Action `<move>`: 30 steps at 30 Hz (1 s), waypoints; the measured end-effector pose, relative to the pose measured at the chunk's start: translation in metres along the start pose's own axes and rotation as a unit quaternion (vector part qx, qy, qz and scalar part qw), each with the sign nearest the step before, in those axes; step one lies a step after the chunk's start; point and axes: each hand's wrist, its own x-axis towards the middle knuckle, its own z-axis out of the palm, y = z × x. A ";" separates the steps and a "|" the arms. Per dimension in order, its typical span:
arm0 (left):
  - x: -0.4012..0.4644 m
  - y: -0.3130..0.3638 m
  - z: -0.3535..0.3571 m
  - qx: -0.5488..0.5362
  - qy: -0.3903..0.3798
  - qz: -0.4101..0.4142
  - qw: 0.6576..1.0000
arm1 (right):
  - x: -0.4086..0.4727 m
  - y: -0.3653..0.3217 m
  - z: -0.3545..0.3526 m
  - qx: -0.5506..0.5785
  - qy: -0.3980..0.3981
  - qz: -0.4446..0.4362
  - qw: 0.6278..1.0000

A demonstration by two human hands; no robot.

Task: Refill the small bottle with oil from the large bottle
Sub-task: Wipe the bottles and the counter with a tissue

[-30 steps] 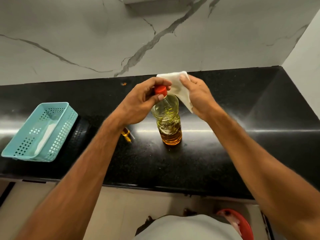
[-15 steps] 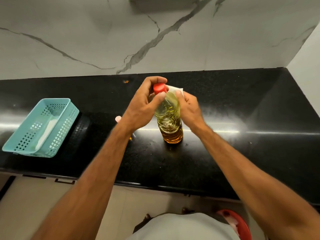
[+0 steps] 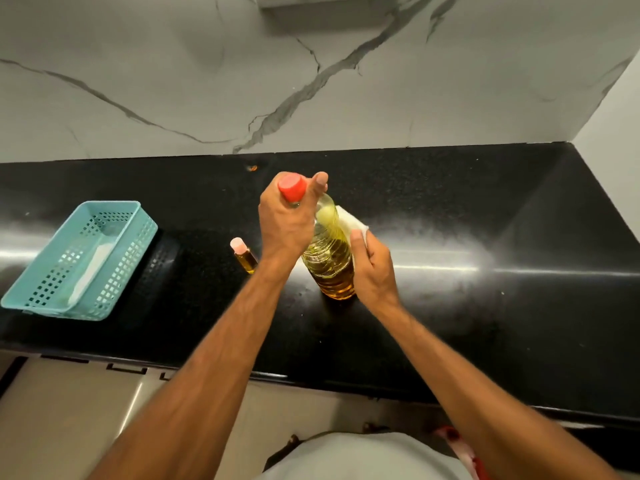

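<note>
The black counter is being used as the work surface, with the teal basket standing empty-looking at its left end, well apart from the bottles; the large bottle is being kept upright near the middle of the counter, oil filling most of it, and the red cap is seated on its neck; the left hand is being wrapped around the neck just under that cap, fingers closed tight; the right hand is being pressed against the bottle's right side, fingers curled on a white cloth that is being held between palm and plastic; the small bottle is standing just left of the left wrist, capped in pale pink, amber oil showing inside. Judged from this, pouring is already done and the wiping-down step is being carried out; next, the cloth is probably to be run round the remaining sides while the neck is being steadied, without tipping. No brand, label or writing is being shown legibly on either bottle.
</note>
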 end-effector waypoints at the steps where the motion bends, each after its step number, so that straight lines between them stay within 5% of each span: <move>1: 0.001 0.002 -0.004 -0.004 -0.008 0.000 1.000 | 0.003 -0.001 -0.003 0.002 0.003 0.008 1.000; 7: 0.012 0.036 -0.017 -0.037 -0.079 0.054 0.995 | 0.017 -0.023 0.010 0.043 -0.016 -0.051 0.998; 13: 0.019 0.047 -0.031 -0.037 -0.113 0.072 0.990 | 0.010 -0.003 -0.002 0.038 -0.004 0.055 0.998; 19: 0.024 0.048 -0.034 -0.022 -0.132 0.080 0.988 | 0.025 -0.037 0.013 0.022 -0.040 -0.058 0.997; 24: 0.025 0.045 -0.046 -0.034 -0.161 0.077 0.983 | 0.016 0.009 -0.011 -0.019 -0.077 0.034 0.996; 30: 0.025 0.047 -0.045 -0.053 -0.270 0.085 0.958 | 0.038 -0.024 0.003 0.047 -0.168 0.078 0.981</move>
